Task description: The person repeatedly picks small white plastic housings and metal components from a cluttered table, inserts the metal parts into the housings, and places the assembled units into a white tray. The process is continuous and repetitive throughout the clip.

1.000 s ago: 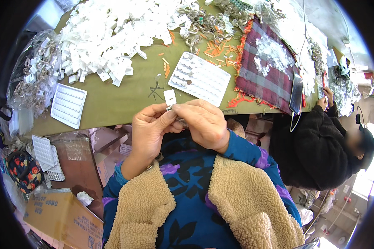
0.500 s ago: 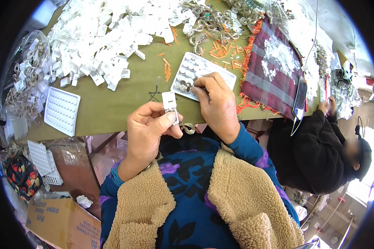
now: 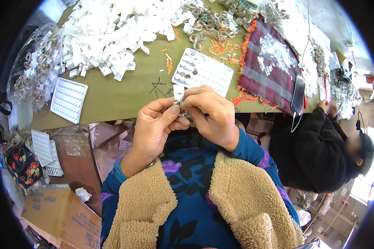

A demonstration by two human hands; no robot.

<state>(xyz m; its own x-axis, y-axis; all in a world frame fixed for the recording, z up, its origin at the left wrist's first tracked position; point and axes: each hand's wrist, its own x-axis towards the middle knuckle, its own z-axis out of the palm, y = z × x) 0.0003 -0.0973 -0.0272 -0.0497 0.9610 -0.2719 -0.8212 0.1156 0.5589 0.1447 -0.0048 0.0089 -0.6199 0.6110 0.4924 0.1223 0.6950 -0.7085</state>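
Observation:
In front of my chest, my left hand (image 3: 151, 126) pinches a small white plastic casing (image 3: 178, 91) between thumb and fingers. A thin coiled wire (image 3: 190, 119) hangs beneath it, partly covered by my fingers. My right hand (image 3: 215, 116) is closed at the casing's right side, its fingertips pressed together there. Whatever those fingertips hold is too small and covered to make out. Just beyond my hands lies a white tray (image 3: 215, 78) with round pockets. Several small round button cells (image 3: 188, 76), some dark, sit at its near left end.
White casings (image 3: 108, 37) are heaped at the far left, with orange strips (image 3: 220, 45) and coiled wires (image 3: 201, 20) further right. A second pocketed tray (image 3: 68, 100) rests near the left edge. Small clear pieces cover a plaid cloth (image 3: 268, 74). A person in black (image 3: 309, 153) works at the right.
My right hand has left the tray and come left and nearer, meeting my left hand at the casing. The view has shifted slightly.

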